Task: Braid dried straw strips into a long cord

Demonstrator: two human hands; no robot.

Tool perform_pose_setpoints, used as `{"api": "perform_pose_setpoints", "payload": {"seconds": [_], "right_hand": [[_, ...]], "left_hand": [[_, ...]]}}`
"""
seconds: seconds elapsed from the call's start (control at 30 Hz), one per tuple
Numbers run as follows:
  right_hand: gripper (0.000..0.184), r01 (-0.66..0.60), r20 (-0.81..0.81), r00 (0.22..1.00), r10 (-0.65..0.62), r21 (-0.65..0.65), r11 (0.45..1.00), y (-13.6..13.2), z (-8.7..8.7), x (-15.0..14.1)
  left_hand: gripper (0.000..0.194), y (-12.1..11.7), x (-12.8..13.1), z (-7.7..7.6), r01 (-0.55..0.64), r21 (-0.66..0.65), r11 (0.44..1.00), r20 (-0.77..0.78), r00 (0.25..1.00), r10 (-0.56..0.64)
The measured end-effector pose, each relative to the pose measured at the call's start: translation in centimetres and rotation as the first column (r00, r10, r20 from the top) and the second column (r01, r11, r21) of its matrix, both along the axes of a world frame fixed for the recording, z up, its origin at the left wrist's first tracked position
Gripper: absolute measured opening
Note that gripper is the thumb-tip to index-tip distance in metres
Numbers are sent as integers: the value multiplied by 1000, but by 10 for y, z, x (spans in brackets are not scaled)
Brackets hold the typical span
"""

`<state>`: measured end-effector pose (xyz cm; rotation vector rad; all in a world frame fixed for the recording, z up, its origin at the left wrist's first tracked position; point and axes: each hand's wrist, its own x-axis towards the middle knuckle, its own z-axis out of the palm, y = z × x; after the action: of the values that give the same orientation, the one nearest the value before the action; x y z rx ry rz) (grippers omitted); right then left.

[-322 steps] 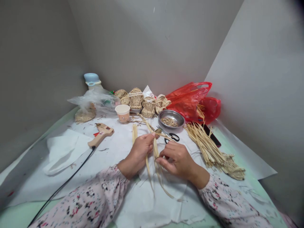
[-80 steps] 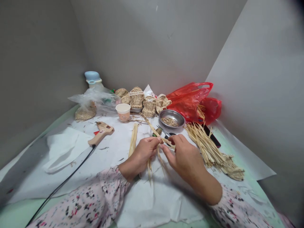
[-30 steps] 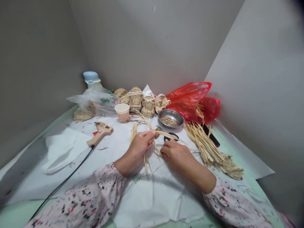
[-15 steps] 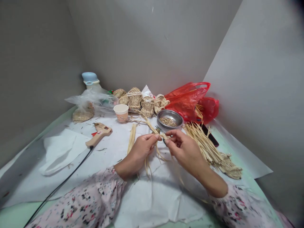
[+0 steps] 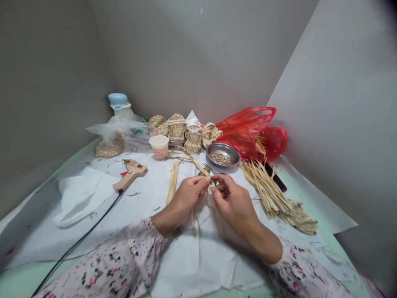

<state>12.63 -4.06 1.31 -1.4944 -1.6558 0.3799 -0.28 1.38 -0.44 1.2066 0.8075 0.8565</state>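
Our right hand (image 5: 237, 207) has moved in close to our left hand (image 5: 187, 196); both pinch the straw braid (image 5: 197, 163) mid-table, open white paper (image 5: 211, 267) stretching below our wrists to its near edge.

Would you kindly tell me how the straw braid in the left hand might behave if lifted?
The straw braid would probably feel light, being slim strips plaited together. Its loose ends likely flop, since they trail below the left hand.
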Motion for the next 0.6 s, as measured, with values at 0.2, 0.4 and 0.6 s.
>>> {"api": "perform_pose_setpoints", "payload": {"seconds": [0.2, 0.4, 0.6], "right_hand": [[25, -31, -115, 993, 20, -89, 996, 1, -4, -3], [26, -49, -149, 988, 32, -113, 992, 3, -8, -3], [23, -49, 50, 997, 51, -45, 998, 3, 5, 10]], "left_hand": [[34, 0, 0, -1, 42, -36, 998, 61, 997, -39], [34, 0, -1, -1, 83, -20, 996, 35, 996, -82], [35, -1, -2, 1, 33, 31, 999, -21, 999, -32]]}}
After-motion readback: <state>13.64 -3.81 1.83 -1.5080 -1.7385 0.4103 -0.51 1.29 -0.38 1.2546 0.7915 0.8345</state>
